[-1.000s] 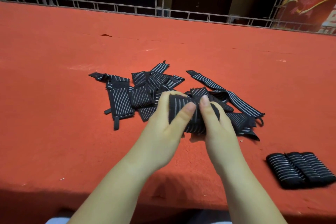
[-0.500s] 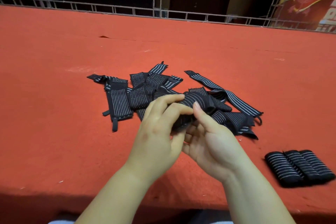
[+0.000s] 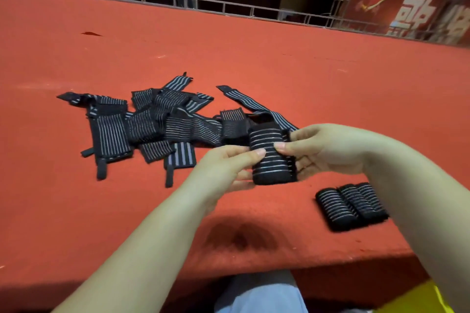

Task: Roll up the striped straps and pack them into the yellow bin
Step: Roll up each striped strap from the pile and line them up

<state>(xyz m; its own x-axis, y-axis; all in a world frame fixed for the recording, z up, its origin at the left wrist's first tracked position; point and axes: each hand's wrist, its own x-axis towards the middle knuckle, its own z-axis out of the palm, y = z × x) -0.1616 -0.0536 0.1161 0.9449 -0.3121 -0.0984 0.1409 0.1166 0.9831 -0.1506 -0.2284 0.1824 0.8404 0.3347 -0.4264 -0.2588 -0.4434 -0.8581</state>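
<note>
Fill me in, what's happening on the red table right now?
A person is rolling striped straps. Both hands, left hand and right hand, hold a nearly rolled strap just above the red table. A loose pile of unrolled straps lies behind it. Three finished rolls sit side by side to the right. A corner of the yellow bin shows below the table edge; nothing visible in it yet.
</note>
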